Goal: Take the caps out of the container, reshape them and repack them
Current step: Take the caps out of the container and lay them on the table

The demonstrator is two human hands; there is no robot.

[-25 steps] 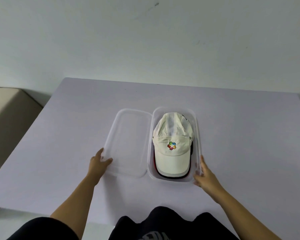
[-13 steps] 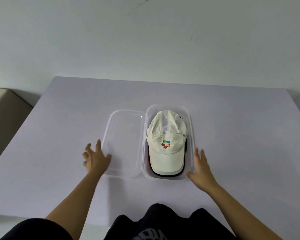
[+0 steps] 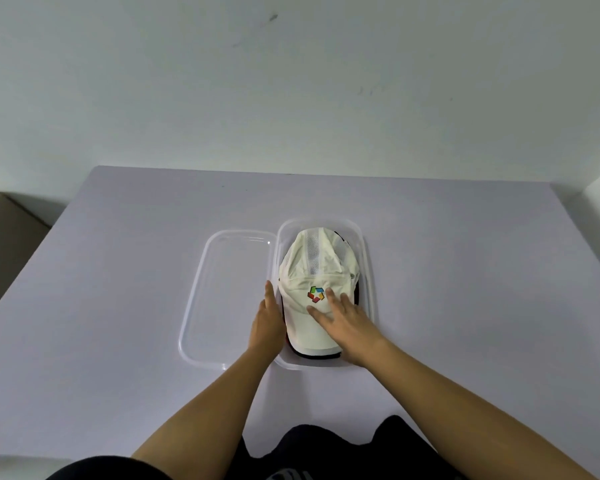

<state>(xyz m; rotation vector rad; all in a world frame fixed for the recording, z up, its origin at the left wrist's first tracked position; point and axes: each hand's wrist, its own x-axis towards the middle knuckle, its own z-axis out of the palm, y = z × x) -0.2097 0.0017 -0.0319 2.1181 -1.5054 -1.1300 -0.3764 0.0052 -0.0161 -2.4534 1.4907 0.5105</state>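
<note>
A: Your right grip [image 3: 347, 317] lies flat on the white cap [image 3: 317, 261], fingers spread.
B: Your left grip [image 3: 268, 317], fingers straight, touches the clear container [image 3: 369, 265] at its left wall, beside the lid [image 3: 229, 292] on the surface [image 3: 118, 306].

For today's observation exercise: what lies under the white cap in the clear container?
Dark edges, black and red, peek out beneath the white cap inside the container. How many caps lie there is hidden; the white cap and right hand cover them.
</note>
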